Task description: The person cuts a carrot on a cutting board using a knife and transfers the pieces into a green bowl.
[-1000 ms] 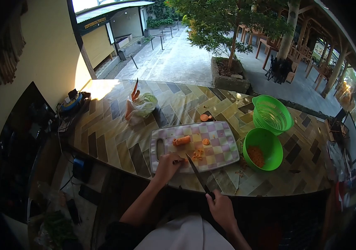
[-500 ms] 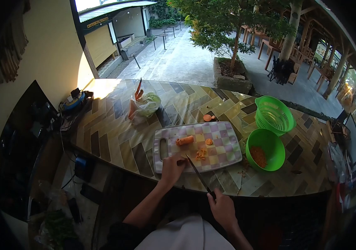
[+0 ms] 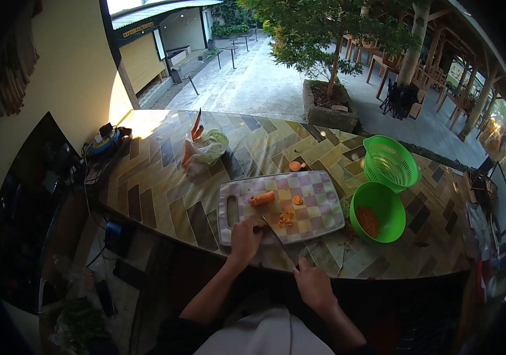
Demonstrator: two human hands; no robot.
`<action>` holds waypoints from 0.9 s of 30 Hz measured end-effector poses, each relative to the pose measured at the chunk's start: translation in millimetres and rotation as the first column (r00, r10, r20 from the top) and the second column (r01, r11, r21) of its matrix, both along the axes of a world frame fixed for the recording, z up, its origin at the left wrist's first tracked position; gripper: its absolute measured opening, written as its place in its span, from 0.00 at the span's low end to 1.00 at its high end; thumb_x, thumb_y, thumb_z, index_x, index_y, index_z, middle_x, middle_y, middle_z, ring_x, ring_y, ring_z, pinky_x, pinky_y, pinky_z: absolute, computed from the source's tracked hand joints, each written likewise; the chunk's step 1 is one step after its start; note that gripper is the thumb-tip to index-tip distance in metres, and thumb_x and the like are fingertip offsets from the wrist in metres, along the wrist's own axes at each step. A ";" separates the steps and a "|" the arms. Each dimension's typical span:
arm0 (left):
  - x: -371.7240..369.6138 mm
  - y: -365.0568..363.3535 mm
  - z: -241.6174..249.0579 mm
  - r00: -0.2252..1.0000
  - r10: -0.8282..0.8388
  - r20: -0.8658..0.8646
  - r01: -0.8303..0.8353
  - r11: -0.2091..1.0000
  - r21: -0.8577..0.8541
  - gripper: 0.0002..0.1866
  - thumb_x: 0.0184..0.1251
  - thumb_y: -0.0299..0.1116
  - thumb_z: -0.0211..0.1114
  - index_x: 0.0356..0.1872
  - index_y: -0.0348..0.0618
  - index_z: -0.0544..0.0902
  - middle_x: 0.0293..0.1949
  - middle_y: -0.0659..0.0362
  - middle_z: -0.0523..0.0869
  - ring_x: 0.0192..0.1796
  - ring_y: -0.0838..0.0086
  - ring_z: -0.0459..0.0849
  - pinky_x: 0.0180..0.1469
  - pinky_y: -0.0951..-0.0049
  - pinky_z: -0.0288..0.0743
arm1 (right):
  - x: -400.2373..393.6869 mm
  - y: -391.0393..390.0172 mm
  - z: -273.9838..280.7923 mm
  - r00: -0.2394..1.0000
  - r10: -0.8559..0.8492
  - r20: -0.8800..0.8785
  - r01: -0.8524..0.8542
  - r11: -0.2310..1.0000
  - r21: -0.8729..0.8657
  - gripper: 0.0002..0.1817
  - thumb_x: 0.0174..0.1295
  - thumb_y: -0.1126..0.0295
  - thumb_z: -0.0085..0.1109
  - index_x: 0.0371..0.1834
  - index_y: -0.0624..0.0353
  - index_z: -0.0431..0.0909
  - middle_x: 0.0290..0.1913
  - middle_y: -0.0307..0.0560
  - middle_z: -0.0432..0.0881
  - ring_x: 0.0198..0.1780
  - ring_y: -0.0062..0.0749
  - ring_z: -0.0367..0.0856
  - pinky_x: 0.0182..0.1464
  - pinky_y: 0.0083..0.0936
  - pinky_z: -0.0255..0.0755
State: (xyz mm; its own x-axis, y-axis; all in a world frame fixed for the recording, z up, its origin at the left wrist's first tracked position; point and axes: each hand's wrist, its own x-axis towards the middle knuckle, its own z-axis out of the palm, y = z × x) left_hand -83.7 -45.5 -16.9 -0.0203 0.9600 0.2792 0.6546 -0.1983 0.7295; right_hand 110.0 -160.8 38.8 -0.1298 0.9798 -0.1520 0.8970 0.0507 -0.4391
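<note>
My right hand [image 3: 314, 285] is closed round the handle of a knife [image 3: 279, 241], whose blade slants up and left over the near edge of a checkered cutting board [image 3: 324, 208]. My left hand [image 3: 245, 239] rests at the board's near left side, fingers curled together close to the knife tip. What those fingers hold, if anything, is hidden. On the board lie a thick piece of carrot [image 3: 262, 199], a round carrot slice [image 3: 297, 200] and a small heap of diced carrot [image 3: 286, 219].
Right of the board stand a green bowl [image 3: 392, 220] with chopped orange bits inside and a green colander [image 3: 390, 163] behind it. A plastic bag [image 3: 207, 148] with carrots sits at the back left. Carrot ends [image 3: 295, 166] lie behind the board. Cables and a power strip [image 3: 104, 144] are far left.
My right hand has shifted slightly up and left, and the knife blade has turned so that its flat looks lighter. The left hand and the carrot pieces have stayed almost in place.
</note>
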 end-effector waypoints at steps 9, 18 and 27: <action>3.5 0.4 -3.5 0.992 0.109 -0.064 -0.110 0.994 -0.013 0.07 0.50 0.21 0.67 0.28 0.45 0.90 0.33 0.52 0.89 0.42 0.56 0.83 0.51 0.59 0.76 | 11.1 -11.8 0.8 0.973 -0.070 -0.219 0.062 0.997 -0.044 0.16 0.75 0.59 0.50 0.41 0.65 0.69 0.28 0.69 0.79 0.36 0.70 0.79 0.38 0.58 0.69; -5.2 3.6 -2.6 0.999 0.011 0.043 -0.011 1.000 0.005 0.04 0.49 0.24 0.71 0.27 0.45 0.90 0.32 0.53 0.88 0.37 0.59 0.81 0.46 0.60 0.76 | 9.6 -10.5 -1.2 0.984 -0.033 -0.175 0.017 0.995 -0.094 0.16 0.75 0.59 0.50 0.42 0.65 0.69 0.28 0.69 0.80 0.37 0.70 0.80 0.41 0.59 0.71; 2.8 -6.4 -9.4 0.999 0.040 0.002 -0.040 0.997 0.066 0.09 0.51 0.20 0.67 0.35 0.39 0.90 0.34 0.51 0.87 0.39 0.56 0.85 0.47 0.59 0.78 | -5.8 -5.2 12.4 0.999 -0.041 -0.016 0.040 0.994 -0.102 0.16 0.75 0.59 0.50 0.41 0.64 0.69 0.29 0.67 0.82 0.37 0.66 0.82 0.39 0.56 0.73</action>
